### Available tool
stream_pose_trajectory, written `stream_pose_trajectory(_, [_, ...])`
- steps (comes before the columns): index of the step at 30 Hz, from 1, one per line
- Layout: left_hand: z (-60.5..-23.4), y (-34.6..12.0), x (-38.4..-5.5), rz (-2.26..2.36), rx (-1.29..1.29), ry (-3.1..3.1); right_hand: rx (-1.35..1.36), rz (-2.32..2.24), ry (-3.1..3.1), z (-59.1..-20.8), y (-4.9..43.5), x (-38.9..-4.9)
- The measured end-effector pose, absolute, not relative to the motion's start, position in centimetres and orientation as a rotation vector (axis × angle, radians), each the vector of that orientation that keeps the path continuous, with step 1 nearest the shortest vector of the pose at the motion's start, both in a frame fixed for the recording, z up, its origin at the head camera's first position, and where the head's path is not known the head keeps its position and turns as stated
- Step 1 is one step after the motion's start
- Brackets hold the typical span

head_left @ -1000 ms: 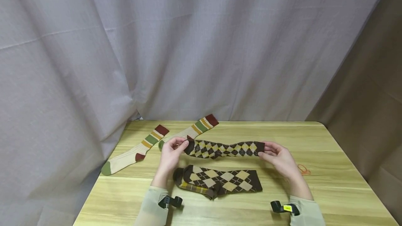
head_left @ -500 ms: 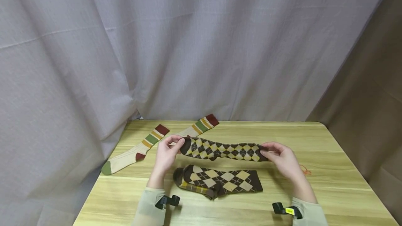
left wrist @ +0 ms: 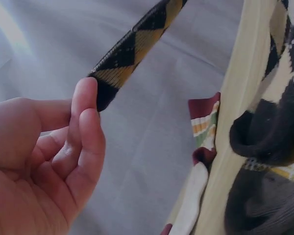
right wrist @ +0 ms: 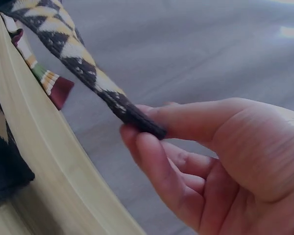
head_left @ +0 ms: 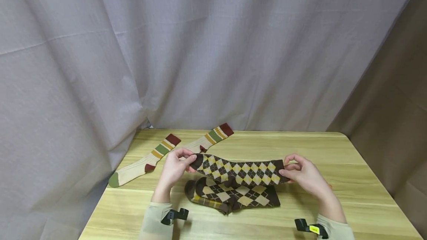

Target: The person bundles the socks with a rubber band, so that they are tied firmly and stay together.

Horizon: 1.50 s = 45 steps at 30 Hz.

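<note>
A person's left hand [head_left: 174, 168] pinches the dark toe of an argyle sock [head_left: 241, 171] while the right hand [head_left: 305, 173] clasps its cuff between thumb and fingers, holding it lengthwise above a wooden table [head_left: 360, 203]. Beneath it, partly hidden, lie overlapping brown patterned socks [head_left: 255, 198]; two striped socks [head_left: 135, 167] rest farther back, to the left

Knitted socks [head_left: 248, 172]; wood-grain table [head_left: 363, 192]; matt cloth curtain [head_left: 233, 55].

Held sock [head_left: 250, 172] — brown, yellow and cream argyle, cream socks [head_left: 131, 170] — green and mustard stripes, maroon cuffs [head_left: 173, 139]
</note>
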<state>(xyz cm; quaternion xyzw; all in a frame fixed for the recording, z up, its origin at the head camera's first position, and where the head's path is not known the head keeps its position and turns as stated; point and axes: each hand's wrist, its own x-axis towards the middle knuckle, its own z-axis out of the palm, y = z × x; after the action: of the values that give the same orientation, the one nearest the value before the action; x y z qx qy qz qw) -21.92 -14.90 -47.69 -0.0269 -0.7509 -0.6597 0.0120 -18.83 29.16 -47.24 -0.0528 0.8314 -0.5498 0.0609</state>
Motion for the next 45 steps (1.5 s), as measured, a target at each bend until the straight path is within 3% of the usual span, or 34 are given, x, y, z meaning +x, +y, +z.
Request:
stream_pose_trajectory(11, [-46.7, -16.3, -20.8, -2.056, -0.196, -2.592, -0.399, -1.459, 2.388, -48.0, 29.7, -18.4])
stream_pose_trajectory(25, [-46.1, -17.6, -20.4, -2.065, -0.300, -2.676, -0.504, -1.398, 2.260, -47.7, 30.0, -18.3])
stream_pose_trajectory(45, [-48.3, -17.4, -20.9, -1.865, -0.379, -2.914, -0.327, -1.311, 2.331, -49.9, 28.3, -18.9])
